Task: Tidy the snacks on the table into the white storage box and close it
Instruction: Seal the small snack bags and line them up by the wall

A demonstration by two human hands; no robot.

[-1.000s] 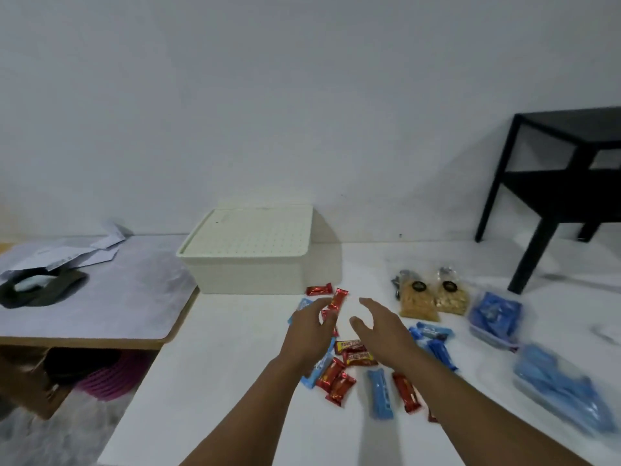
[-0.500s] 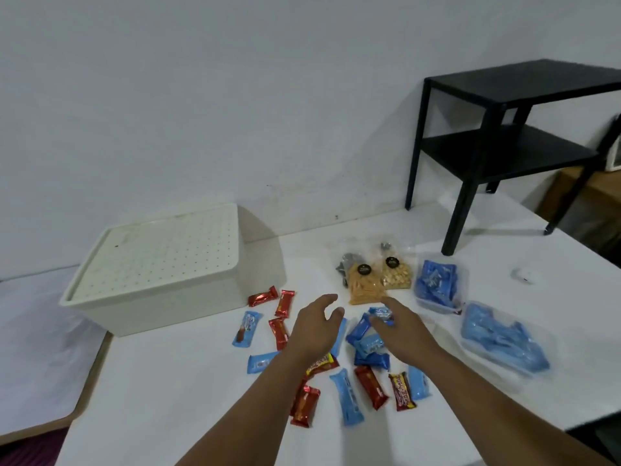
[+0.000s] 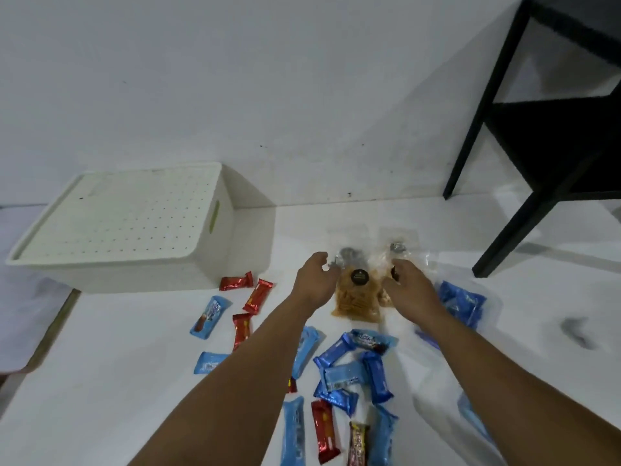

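The white storage box (image 3: pixel 134 264) stands at the back left of the table with its perforated lid (image 3: pixel 117 216) on. Two clear bags of yellow snacks (image 3: pixel 356 297) lie in the middle. My left hand (image 3: pixel 314 280) hovers open just left of them, and my right hand (image 3: pixel 408 287) hovers open over the right bag, hiding most of it. Neither hand holds anything. Several red bars (image 3: pixel 257 295) and blue bars (image 3: pixel 346 368) lie scattered nearer to me, some under my forearms.
A clear bag of blue packets (image 3: pixel 463 302) lies right of my right hand. A black side table (image 3: pixel 537 136) stands on the table's back right. The white table (image 3: pixel 117 381) ends at its left edge, beside another lower surface (image 3: pixel 20 297).
Both hands have moved forward from above the scattered bars to either side of the yellow snack bags. The view has swung right and tilted down.
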